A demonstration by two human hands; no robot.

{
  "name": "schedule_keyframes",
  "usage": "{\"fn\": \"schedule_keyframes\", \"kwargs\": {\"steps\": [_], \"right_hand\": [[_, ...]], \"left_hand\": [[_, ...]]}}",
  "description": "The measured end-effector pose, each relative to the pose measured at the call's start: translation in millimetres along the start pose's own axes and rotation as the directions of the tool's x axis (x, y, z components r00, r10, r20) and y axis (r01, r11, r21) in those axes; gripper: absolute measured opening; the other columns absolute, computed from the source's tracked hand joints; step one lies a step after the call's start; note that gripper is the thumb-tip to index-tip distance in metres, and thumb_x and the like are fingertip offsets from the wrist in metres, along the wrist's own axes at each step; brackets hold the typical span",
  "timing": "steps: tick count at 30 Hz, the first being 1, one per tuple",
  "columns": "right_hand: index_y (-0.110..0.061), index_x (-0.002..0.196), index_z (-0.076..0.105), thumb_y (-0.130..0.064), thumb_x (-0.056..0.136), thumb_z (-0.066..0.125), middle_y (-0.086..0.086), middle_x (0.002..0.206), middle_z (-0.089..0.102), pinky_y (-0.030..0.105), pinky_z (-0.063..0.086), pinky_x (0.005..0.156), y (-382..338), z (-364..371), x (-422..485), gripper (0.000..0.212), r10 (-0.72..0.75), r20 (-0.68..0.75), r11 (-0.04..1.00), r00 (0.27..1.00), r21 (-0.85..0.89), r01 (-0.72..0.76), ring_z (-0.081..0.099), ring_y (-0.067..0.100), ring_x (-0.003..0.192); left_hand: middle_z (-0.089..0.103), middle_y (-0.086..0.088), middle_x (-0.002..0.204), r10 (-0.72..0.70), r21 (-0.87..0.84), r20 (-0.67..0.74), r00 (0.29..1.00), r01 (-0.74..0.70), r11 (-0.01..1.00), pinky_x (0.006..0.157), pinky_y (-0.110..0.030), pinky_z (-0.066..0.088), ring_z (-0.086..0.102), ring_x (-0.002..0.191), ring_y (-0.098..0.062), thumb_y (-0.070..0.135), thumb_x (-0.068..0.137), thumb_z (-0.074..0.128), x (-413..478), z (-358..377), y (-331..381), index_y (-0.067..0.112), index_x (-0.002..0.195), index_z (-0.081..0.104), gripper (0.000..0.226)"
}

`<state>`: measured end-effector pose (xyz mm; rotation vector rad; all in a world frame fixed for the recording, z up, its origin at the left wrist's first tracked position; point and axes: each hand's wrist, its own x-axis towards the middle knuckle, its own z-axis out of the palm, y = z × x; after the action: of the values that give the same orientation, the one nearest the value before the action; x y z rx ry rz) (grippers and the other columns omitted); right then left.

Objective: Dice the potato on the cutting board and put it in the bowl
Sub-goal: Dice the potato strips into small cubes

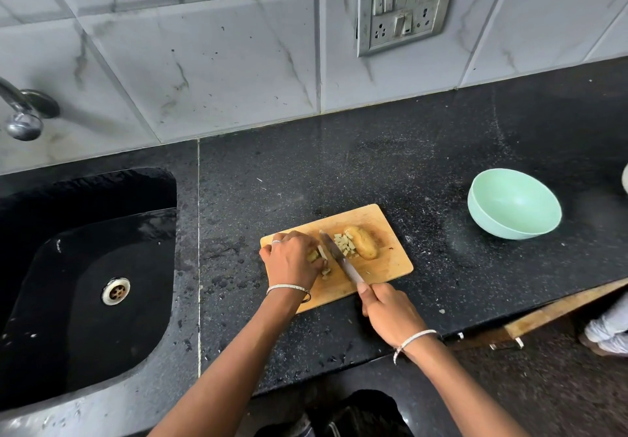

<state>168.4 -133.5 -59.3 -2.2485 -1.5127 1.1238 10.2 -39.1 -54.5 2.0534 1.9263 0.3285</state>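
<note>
Logging from my remote seat: left hand [292, 259] curled over a cluster of potato strips [317, 255] at the left end of the wooden cutting board [390, 271], holding them down; right hand [387, 310] gripping the handle of a knife [339, 259], its blade laid across the board just beside the left fingers. I list also a skin-on potato half [363, 242] with a heap of diced pieces [343, 243] touching it mid-board, a mint-green bowl [513, 203] standing apart to the right on the black counter [339, 171], and a sink [85, 266] at far left

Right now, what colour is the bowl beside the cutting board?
The round bowl is pale mint green, inside and out; the head view shows it best.
</note>
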Motion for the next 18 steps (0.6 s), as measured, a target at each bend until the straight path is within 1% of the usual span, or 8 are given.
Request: {"fn": "schedule_keyframes", "kwargs": {"steps": [3, 6, 8, 11, 13, 16, 18], "right_hand": [[-0.016, 0.082, 0.058, -0.049, 0.102, 0.03, 0.012, 0.091, 0.066, 0.04, 0.048, 0.082, 0.3, -0.9, -3.8, 0.048, -0.02, -0.043, 0.999, 0.999, 0.028, 0.021, 0.06, 0.033, 0.09], [-0.019, 0.083, 0.057, -0.052, 0.101, 0.028, 0.011, 0.09, 0.065, 0.041, 0.047, 0.08, -1.5, 3.7, -5.9, 0.048, -0.036, -0.041, 0.999, 0.999, -0.008, 0.035, 0.061, 0.034, 0.09], [-0.02, 0.084, 0.056, -0.054, 0.1, 0.027, 0.01, 0.091, 0.065, 0.041, 0.048, 0.079, -2.2, 8.2, -7.2, 0.047, -0.053, -0.041, 0.998, 0.998, -0.037, 0.052, 0.061, 0.035, 0.09], [-0.022, 0.092, 0.056, -0.053, 0.101, 0.026, 0.01, 0.097, 0.064, 0.04, 0.046, 0.075, -5.6, 13.9, -10.6, 0.044, -0.084, -0.056, 0.992, 0.995, -0.102, 0.078, 0.06, 0.037, 0.094], [-0.021, 0.099, 0.057, -0.051, 0.102, 0.025, 0.01, 0.1, 0.064, 0.039, 0.043, 0.071, -8.3, 16.7, -13.9, 0.044, -0.11, -0.091, 0.983, 0.99, -0.157, 0.095, 0.061, 0.037, 0.096], [-0.021, 0.105, 0.056, -0.048, 0.103, 0.025, 0.009, 0.098, 0.065, 0.036, 0.04, 0.066, -10.8, 18.7, -20.5, 0.041, -0.127, -0.178, 0.965, 0.976, -0.251, 0.08, 0.063, 0.036, 0.094], [-0.021, 0.106, 0.055, -0.046, 0.103, 0.025, 0.008, 0.097, 0.067, 0.036, 0.04, 0.063, -9.0, 17.9, -23.8, 0.039, -0.126, -0.236, 0.959, 0.963, -0.276, 0.058, 0.065, 0.034, 0.093]], "left_hand": [[0.062, 0.013, 0.116, 0.017, -0.016, -0.03, 0.999, -0.017, 1.0, 0.089, -0.039, 0.032, 0.047, 0.115, -0.019, 0.039, 0.072, 0.075, -6.3, -2.6, -0.7, 0.035, 0.105, 0.067, 0.034], [0.059, 0.014, 0.114, 0.068, 0.009, -0.075, 0.995, -0.067, 0.998, 0.088, -0.039, 0.03, 0.047, 0.112, -0.017, 0.035, 0.076, 0.071, -17.9, -4.0, -1.2, 0.034, 0.092, 0.069, 0.017], [0.057, 0.014, 0.117, 0.119, 0.064, -0.077, 0.99, -0.115, 0.991, 0.09, -0.04, 0.029, 0.046, 0.113, -0.016, 0.035, 0.078, 0.068, -25.2, -2.1, -1.3, 0.035, 0.087, 0.073, 0.01], [0.053, 0.012, 0.124, 0.16, 0.127, -0.054, 0.986, -0.152, 0.98, 0.095, -0.041, 0.026, 0.042, 0.118, -0.017, 0.039, 0.081, 0.065, -30.4, 3.1, -2.7, 0.036, 0.091, 0.074, 0.014], [0.052, 0.011, 0.127, 0.18, 0.153, -0.05, 0.982, -0.17, 0.973, 0.095, -0.04, 0.025, 0.041, 0.12, -0.018, 0.041, 0.082, 0.064, -30.5, 5.1, -3.2, 0.034, 0.093, 0.074, 0.016], [0.05, 0.011, 0.131, 0.195, 0.125, -0.056, 0.979, -0.187, 0.974, 0.093, -0.039, 0.024, 0.04, 0.122, -0.019, 0.039, 0.08, 0.068, -27.9, 6.8, -3.9, 0.033, 0.091, 0.075, 0.014], [0.046, 0.012, 0.135, 0.187, 0.121, -0.044, 0.981, -0.181, 0.976, 0.093, -0.038, 0.024, 0.037, 0.124, -0.018, 0.041, 0.08, 0.069, -25.5, 8.8, -4.7, 0.032, 0.089, 0.075, 0.013]]}}
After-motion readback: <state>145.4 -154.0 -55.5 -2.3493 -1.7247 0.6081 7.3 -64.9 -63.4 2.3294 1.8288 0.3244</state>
